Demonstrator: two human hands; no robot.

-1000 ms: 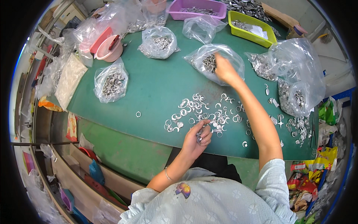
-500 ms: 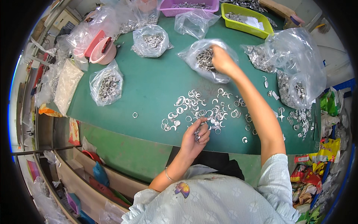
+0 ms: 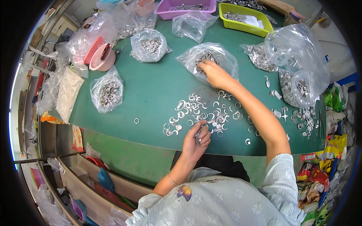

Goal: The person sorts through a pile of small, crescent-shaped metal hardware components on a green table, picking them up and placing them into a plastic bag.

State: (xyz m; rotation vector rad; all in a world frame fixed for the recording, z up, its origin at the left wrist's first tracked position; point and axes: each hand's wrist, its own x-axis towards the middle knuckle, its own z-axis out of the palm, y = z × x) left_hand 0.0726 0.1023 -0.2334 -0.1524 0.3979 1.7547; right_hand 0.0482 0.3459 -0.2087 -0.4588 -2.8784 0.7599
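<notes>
My left hand (image 3: 195,141) is curled closed around small silver metal pieces (image 3: 198,140), just over the table's near edge. My right hand (image 3: 215,74) reaches into the mouth of a clear plastic bag (image 3: 227,60) at the middle back. Its fingers are bent together against the silver rings (image 3: 209,56) inside; what they pinch, if anything, is hidden. Between my hands and below the bag, a loose spread of silver rings and crescent-shaped pieces (image 3: 194,106) lies on the green table (image 3: 151,90). My right forearm passes over the right part of this spread.
More clear bags of metal pieces stand at the left (image 3: 112,92), the back left (image 3: 150,46) and the right (image 3: 298,84). A purple basket (image 3: 184,13) and a yellow-green basket (image 3: 245,27) sit at the back. Pink tubs (image 3: 102,58) stand at left. One ring (image 3: 136,121) lies alone.
My right hand has moved left and slightly nearer within the bag's mouth, and the bag's rim has shifted. My left hand stays almost where it was, still closed.
</notes>
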